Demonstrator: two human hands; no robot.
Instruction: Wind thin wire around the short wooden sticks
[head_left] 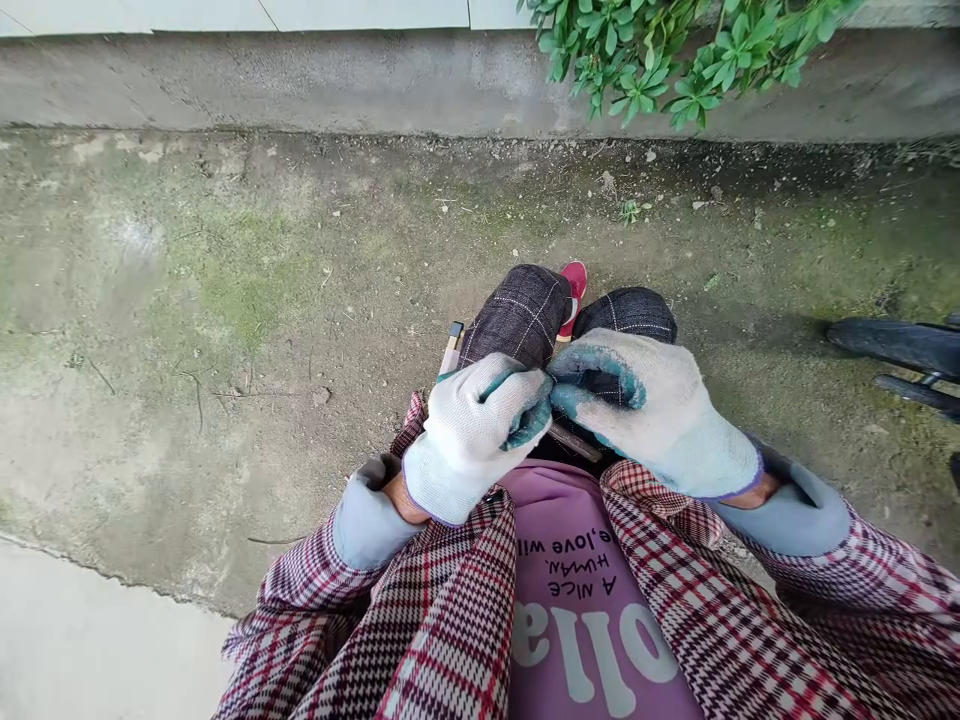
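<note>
My left hand (480, 412), in a white knitted glove with a teal coated palm, is curled closed above my lap. My right hand (660, 405), gloved alike, pinches thumb and forefinger together right beside it. The fingertips of both hands meet; whatever they hold between them is too small or hidden to make out. A pale grey piece with a black end (454, 343) sticks out beyond the left glove; whether that hand grips it is unclear. Below the hands, a brownish bar (575, 441) shows partly across my lap.
Dark checked trouser knees (525, 310) and a red shoe (574, 295) are below. Mossy concrete ground (247, 290) runs to a low wall (300, 85) with a leafy green plant (660, 55). A black wheel (892, 342) stands at the right. A paler slab (90, 630) lies lower left.
</note>
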